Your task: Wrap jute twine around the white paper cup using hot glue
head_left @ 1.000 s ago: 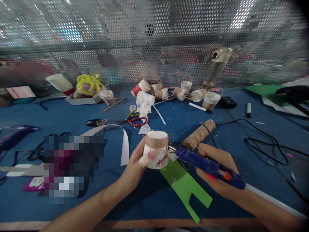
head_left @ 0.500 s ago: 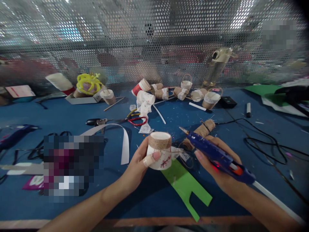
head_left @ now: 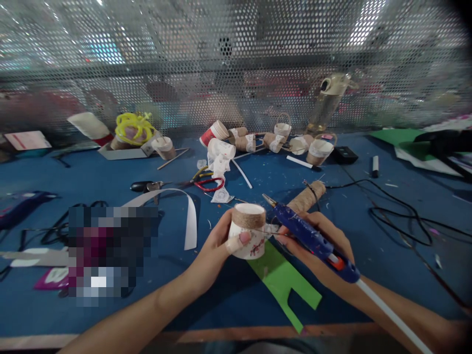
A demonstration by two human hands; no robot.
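My left hand [head_left: 217,241] is closed around a white paper cup [head_left: 248,247] with a floral print, its upper band wrapped in brown twine [head_left: 249,220]. My right hand [head_left: 317,241] grips a blue glue gun [head_left: 306,231] with a white glue stick out of its rear. The nozzle points up and left, just right of the cup's rim. Between my right thumb and finger, a strand of twine seems pinched, running to the cup's side. Behind the gun lies a roll of twine [head_left: 308,195]. Below the cup is a green cut sheet [head_left: 291,280].
Scissors [head_left: 210,184], keys and a curled white strip [head_left: 191,221] lie to the left. Several twine-wrapped cups [head_left: 320,151] stand or lie at the back, near a bottle [head_left: 327,104]. A black cable [head_left: 396,216] loops at right; a metal mesh screen rises behind.
My right hand has moved left with the glue gun, bringing the nozzle and fingertips close to the cup. The cup has shifted slightly right in my left hand.
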